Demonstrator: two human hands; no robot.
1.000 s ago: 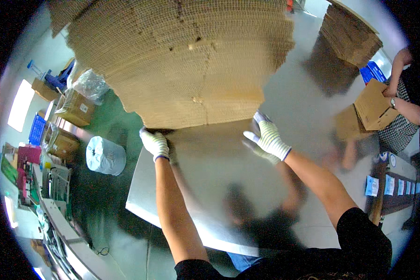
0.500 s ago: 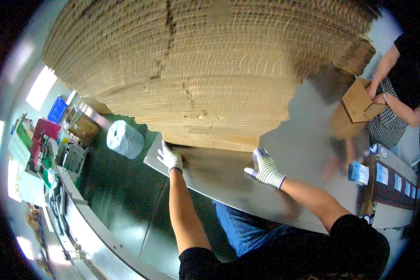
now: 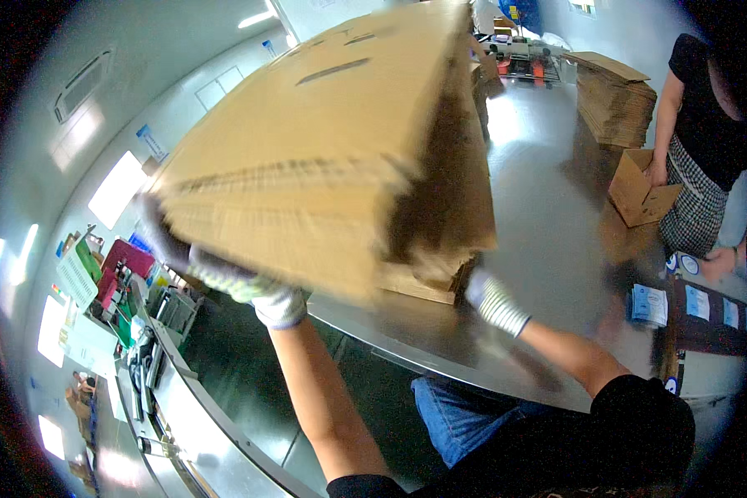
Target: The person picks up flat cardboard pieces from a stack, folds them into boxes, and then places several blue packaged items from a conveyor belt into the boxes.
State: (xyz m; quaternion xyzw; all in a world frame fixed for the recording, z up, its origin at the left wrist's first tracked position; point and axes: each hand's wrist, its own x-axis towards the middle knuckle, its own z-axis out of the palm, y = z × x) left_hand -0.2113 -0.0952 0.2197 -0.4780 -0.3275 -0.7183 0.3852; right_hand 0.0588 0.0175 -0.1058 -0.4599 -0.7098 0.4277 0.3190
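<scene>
My left hand (image 3: 253, 289), in a pale striped glove, grips the near left edge of a thick bundle of flattened cardboard boxes (image 3: 299, 124). The bundle is lifted and tilted, blurred by motion, and it hides part of my fingers. Under and behind it, more flattened cardboard (image 3: 432, 286) lies on the metal table. At the near right corner of this lower cardboard is my right hand (image 3: 498, 305), gloved too, its fingers stretched out. Whether its fingertips touch the cardboard I cannot tell.
The shiny metal table (image 3: 539, 216) carries another cardboard stack (image 3: 614, 100) at the far right. A co-worker there handles an open carton (image 3: 639, 189). Blue-and-white packets (image 3: 649, 305) lie near a dark conveyor belt (image 3: 710, 319) at right. A cluttered bench (image 3: 224, 440) runs along the left.
The cardboard stack's upper part has been lifted and tilted up to the left by my left hand. My right hand has shifted slightly right, and the view has risen toward the far wall.
</scene>
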